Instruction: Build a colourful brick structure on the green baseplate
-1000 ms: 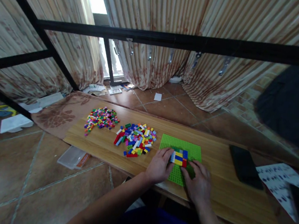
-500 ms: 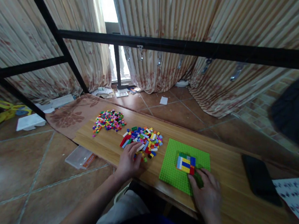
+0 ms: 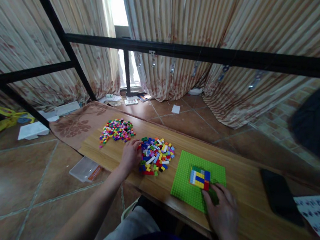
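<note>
A green baseplate point(image 3: 186, 177) lies on the wooden table point(image 3: 244, 191) and carries a small block of blue, yellow, white and red bricks point(image 3: 199, 177). My right hand point(image 3: 221, 210) rests flat on the plate's near right corner, fingers spread. My left hand point(image 3: 130, 155) reaches to the left edge of a pile of larger mixed bricks point(image 3: 157, 156), fingers curled down onto the pieces; what they hold, if anything, is hidden. A second pile of tiny coloured pieces point(image 3: 117, 128) lies further left.
A black phone point(image 3: 280, 195) and a printed sheet point(image 3: 316, 215) lie at the table's right. A black metal frame bar point(image 3: 208, 53) crosses overhead. A patterned cloth point(image 3: 75, 124) covers the table's left end. A clear plastic box point(image 3: 83, 168) sits on the tiled floor.
My left hand left the brick block on the baseplate, went to the larger brick pile, then shifted to that pile's left edge. The right hand stayed on the plate.
</note>
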Motion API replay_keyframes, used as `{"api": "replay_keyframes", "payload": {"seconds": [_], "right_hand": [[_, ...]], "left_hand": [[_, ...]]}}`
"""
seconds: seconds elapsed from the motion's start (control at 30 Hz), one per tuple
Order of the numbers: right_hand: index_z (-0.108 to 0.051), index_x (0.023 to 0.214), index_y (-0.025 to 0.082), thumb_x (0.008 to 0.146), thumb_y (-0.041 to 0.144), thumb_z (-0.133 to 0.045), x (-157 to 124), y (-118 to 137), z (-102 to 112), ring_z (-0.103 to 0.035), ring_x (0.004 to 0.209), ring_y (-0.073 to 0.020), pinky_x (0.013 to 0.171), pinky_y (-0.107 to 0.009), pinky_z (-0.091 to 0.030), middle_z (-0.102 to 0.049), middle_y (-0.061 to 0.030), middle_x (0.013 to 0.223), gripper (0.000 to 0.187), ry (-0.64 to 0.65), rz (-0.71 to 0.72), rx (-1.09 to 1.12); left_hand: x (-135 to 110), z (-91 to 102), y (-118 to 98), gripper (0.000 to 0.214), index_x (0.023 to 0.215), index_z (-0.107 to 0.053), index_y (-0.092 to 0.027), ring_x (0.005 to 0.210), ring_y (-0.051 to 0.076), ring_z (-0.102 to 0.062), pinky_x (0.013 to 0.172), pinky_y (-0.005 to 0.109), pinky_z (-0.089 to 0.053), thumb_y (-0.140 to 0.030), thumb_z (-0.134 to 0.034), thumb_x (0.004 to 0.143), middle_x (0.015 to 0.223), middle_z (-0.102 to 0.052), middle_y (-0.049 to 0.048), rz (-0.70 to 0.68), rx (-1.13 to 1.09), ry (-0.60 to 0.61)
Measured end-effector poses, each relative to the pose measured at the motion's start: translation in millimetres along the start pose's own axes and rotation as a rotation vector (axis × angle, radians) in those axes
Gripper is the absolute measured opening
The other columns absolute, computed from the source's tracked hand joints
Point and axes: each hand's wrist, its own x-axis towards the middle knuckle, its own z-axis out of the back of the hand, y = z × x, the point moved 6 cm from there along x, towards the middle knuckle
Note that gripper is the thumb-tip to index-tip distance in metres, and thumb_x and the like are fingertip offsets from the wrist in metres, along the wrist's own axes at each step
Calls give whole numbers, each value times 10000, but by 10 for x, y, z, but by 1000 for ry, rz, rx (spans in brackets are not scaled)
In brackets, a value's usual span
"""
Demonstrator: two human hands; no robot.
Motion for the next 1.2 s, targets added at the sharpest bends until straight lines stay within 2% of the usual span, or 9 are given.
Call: {"api": "replay_keyframes", "payload": {"seconds": [0.17, 0.33, 0.47, 0.8, 1.03, 1.2], "right_hand": [[-670, 1048, 159, 862, 603, -476, 10, 36, 24, -555, 1048, -283, 917, -456, -449, -625, -140, 1142, 520, 5, -25, 12], [-667, 1068, 160, 871, 560, -503, 26, 69, 35, -548, 1062, -275, 919, -448, -452, -623, -136, 1151, 475, 27, -50, 20], [-671, 1066, 153, 872, 544, -516, 28, 73, 38, -540, 1071, -272, 920, -438, -454, -620, -136, 1155, 463, 28, -56, 17], [-673, 1068, 156, 874, 540, -518, 32, 89, 48, -544, 1057, -277, 911, -442, -458, -621, -131, 1154, 457, 18, -52, 15], [-673, 1059, 158, 871, 548, -522, 22, 63, 33, -553, 1048, -275, 904, -443, -462, -624, -133, 1148, 458, 7, -34, 22], [-672, 1064, 161, 868, 555, -525, 12, 43, 22, -559, 1049, -276, 899, -447, -462, -627, -134, 1145, 463, -5, -25, 25]], "left_hand": [[101, -105, -72, 299, 1071, -671, -199, 1014, 256, -598, 964, 400, -450, -224, -569, 791, 1086, -678, 85, -45, 86, 110], [136, -135, -125, 320, 1090, -671, -183, 973, 276, -602, 908, 401, -460, -269, -555, 804, 1029, -676, 106, -49, 146, 128], [164, -124, -156, 290, 1043, -689, -193, 929, 276, -608, 860, 392, -464, -231, -527, 806, 986, -674, 102, -73, 214, 160], [175, -91, -72, 270, 1019, -690, -176, 930, 258, -619, 850, 359, -463, -292, -513, 852, 988, -686, 98, -65, 231, 160], [157, -73, -43, 265, 1008, -700, -193, 950, 250, -621, 879, 360, -466, -206, -559, 785, 1012, -683, 79, -51, 173, 176], [126, -14, -118, 314, 1046, -682, -203, 1015, 246, -601, 922, 381, -454, -147, -561, 762, 1093, -666, 78, -65, 116, 160]]}}
